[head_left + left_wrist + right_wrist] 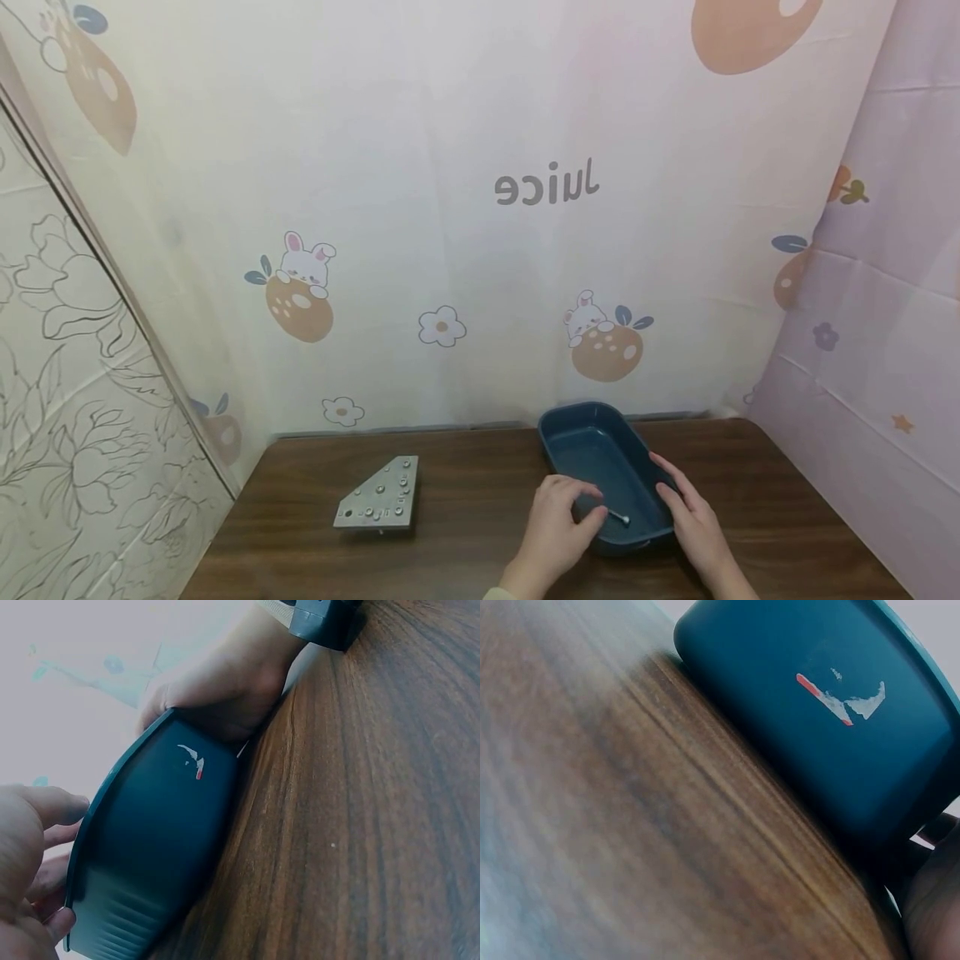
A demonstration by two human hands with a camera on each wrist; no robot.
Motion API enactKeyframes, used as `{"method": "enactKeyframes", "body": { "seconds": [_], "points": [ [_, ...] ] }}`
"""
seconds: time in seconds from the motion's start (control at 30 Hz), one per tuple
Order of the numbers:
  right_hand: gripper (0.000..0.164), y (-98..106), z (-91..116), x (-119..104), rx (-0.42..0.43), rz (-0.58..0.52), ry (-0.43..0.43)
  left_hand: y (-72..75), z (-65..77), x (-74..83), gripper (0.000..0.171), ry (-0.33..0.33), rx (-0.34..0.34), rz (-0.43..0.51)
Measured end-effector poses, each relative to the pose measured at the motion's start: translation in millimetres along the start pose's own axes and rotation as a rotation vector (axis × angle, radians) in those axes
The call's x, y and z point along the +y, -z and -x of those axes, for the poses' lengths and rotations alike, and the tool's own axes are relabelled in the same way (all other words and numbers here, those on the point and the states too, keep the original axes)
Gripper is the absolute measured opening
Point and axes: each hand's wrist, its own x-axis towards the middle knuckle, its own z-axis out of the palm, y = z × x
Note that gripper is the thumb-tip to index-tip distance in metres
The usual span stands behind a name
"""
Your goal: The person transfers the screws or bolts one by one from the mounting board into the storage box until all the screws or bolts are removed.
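A deep blue rectangular tray (592,454) sits on the wooden table, its length running away from me. My right hand (697,525) grips its right side by the rim, thumb over the edge. Over the near left corner, my left hand (558,525) has its thumb and index finger curved towards each other. A small silver bolt (618,517) shows just past those fingertips, over the tray's near end. Whether they pinch it or it lies loose, I cannot tell. The left wrist view shows the left fingers (52,806) at the tray rim; the bolt is hidden there.
On the table's left stands a grey metal plate (382,500) with a slanted corner, holes and several small screws. A patterned curtain (450,250) hangs behind the table (480,517). Torn sticker remnants (825,697) mark the tray's outer wall.
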Motion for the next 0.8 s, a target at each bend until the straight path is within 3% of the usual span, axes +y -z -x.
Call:
{"method": "enactKeyframes", "body": {
  "seconds": [0.23, 0.6, 0.8],
  "points": [
    [0.055, 0.2, 1.4, 0.2, -0.016, -0.014, -0.018, 2.4, 0.5, 2.6, 0.014, 0.058, -0.027, 0.036],
    [0.053, 1.1, 0.0, 1.6, -0.010, 0.024, -0.001, 4.8, -0.6, 3.8, 0.014, 0.018, -0.002, 0.004],
    [0.056, 0.6, 0.6, 0.1, -0.024, -0.048, -0.015, 4.5, -0.4, 2.9, 0.014, 0.042, -0.016, 0.027]
  ]
}}
